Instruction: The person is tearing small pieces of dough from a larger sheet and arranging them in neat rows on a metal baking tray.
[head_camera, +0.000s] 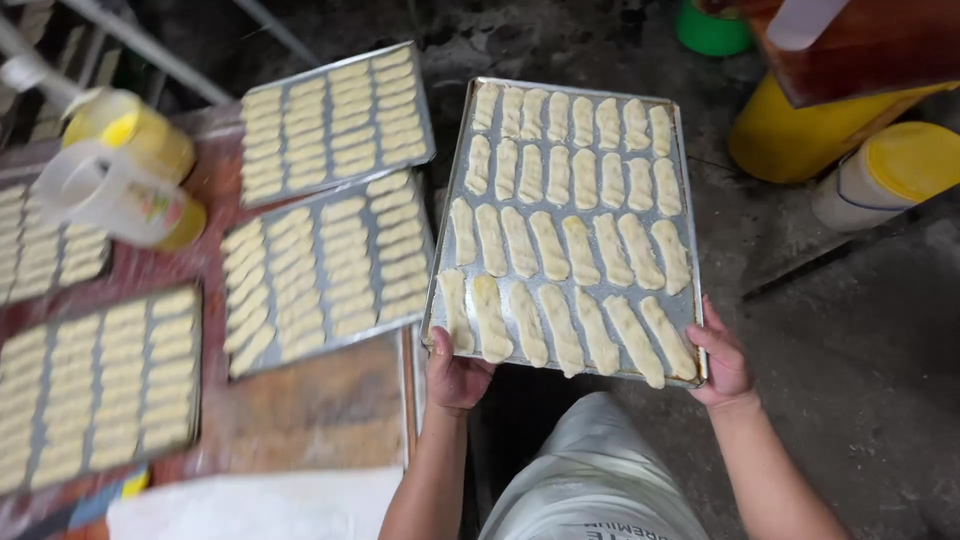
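Holding a metal tray (452, 215) of raw dough fingers (565, 250) over the floor, beside the table (300, 420): your left hand (455, 375) and right hand (722, 362) clamp its near corners.

The held tray (570, 100) of pale dough sticks is the landmark. Left of it the bench (300, 420) is crowded: two filled trays (335, 120) lie just beside its left edge, nearly touching, with a third tray (100, 385) and yellow-capped bottles (130, 170) farther left. Right of it, the dark floor (850, 380) lies open, until the yellow drum (790, 140) and a yellow-lidded tub (890, 175) beyond its far right corner. Below it, bare bench wood lies free
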